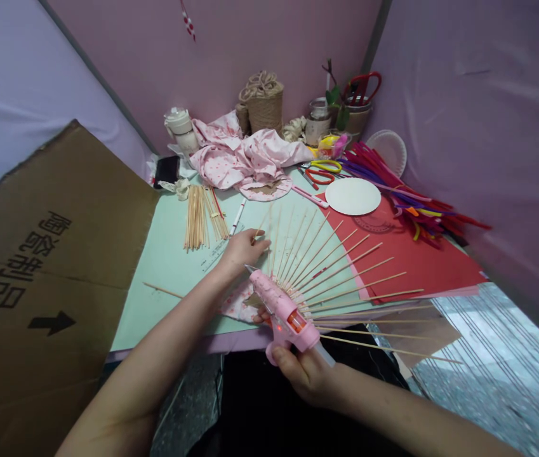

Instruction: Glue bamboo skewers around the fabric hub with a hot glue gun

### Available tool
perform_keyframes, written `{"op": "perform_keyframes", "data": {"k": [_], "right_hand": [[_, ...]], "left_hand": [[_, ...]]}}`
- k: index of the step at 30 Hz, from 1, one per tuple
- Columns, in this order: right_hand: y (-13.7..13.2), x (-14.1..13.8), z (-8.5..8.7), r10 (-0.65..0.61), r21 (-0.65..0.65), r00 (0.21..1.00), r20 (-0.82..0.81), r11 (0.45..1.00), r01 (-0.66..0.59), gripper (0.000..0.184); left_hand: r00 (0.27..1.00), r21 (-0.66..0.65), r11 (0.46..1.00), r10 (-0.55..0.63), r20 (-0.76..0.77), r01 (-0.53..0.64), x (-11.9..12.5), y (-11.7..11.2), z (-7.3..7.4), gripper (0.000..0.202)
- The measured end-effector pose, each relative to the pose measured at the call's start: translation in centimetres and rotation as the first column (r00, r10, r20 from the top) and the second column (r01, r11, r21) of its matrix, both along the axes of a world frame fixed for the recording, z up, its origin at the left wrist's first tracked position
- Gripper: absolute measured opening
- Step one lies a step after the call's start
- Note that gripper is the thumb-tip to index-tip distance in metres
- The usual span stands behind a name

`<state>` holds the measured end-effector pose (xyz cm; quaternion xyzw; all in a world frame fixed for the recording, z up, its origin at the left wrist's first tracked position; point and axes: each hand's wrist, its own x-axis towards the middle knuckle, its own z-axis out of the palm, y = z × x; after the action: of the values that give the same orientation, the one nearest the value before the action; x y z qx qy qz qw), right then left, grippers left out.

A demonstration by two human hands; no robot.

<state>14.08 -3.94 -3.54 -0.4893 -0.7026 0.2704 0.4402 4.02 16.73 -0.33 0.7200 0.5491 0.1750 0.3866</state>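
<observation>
I have the right hand (pixel 307 373) gripping the glue gun (pixel 282 308) above where the stick fan (pixel 338 267) converges, nozzle (pixel 250 268) slanting toward the left hand (pixel 245 246) at the fan's left edge; whether those fingers pinch anything, I can't tell.

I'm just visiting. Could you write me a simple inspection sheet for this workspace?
Surface: pale green sheet, with a red sheet at its right.
Job's things: thin sticks fanned out; pink glue gun; bundled sticks behind.
Clutter: patterned cloth, red-handled scissors, white disc, fuzzy coloured stems, twine spool.
Hands: right hand grips the glue gun; left hand is at the fan's left side, contact unclear.
Cables: nothing clearly seen.
Surroundings: cardboard box at left, pink backdrop behind.
</observation>
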Motion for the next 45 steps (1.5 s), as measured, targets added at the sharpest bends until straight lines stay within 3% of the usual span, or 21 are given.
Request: {"op": "perform_keyframes", "data": {"k": [2, 5, 7, 9, 12, 14, 19, 31, 45], "right_hand": [[-0.2, 0.0, 0.3, -0.011, -0.01, 0.999, -0.034, 1.0, 0.01, 0.047], [-0.1, 0.2, 1.4, -0.118, -0.157, 0.96, -0.255, 0.984, 0.08, 0.041], [0.2, 0.6, 2.2, -0.235, -0.286, 0.892, -0.386, 0.95, 0.127, 0.041], [0.5, 1.5, 3.0, -0.314, -0.366, 0.859, -0.405, 0.916, 0.163, 0.042], [1.0, 3.2, 4.4, -0.403, -0.509, 0.857, -0.321, 0.837, 0.203, 0.042], [1.2, 4.4, 5.5, -0.39, -0.579, 0.9, -0.195, 0.786, 0.215, 0.041], [1.4, 5.9, 7.1, -0.25, -0.571, 0.968, 0.021, 0.792, 0.217, 0.036], [2.0, 5.6, 7.7, -0.121, -0.612, 0.986, 0.117, 0.773, 0.167, 0.042], [2.6, 5.3, 8.1, -0.049, -0.614, 0.985, 0.167, 0.776, 0.143, 0.043]], "left_hand": [[0.996, -0.001, 0.998, 0.064, 0.057, -0.064, -0.6, 0.3, 1.5, 0.032], [0.95, -0.017, 0.985, 0.169, 0.261, -0.171, -1.9, 0.6, 3.9, 0.03], [0.803, -0.083, 0.966, 0.249, 0.541, -0.244, -2.8, 0.3, 5.3, 0.023], [0.658, -0.141, 0.957, 0.278, 0.7, -0.255, -3.6, -0.3, 6.1, 0.02], [0.594, -0.19, 0.954, 0.294, 0.749, -0.233, -4.6, -1.5, 6.2, 0.021], [0.594, -0.214, 0.957, 0.29, 0.75, -0.197, -5.0, -2.2, 5.9, 0.022], [0.656, -0.191, 0.976, 0.213, 0.725, -0.106, -5.7, -3.2, 5.3, 0.024], [0.664, -0.254, 0.961, 0.258, 0.702, -0.105, -6.3, -3.3, 3.6, 0.028], [0.681, -0.284, 0.953, 0.276, 0.678, -0.104, -6.2, -3.2, 3.2, 0.03]]}}
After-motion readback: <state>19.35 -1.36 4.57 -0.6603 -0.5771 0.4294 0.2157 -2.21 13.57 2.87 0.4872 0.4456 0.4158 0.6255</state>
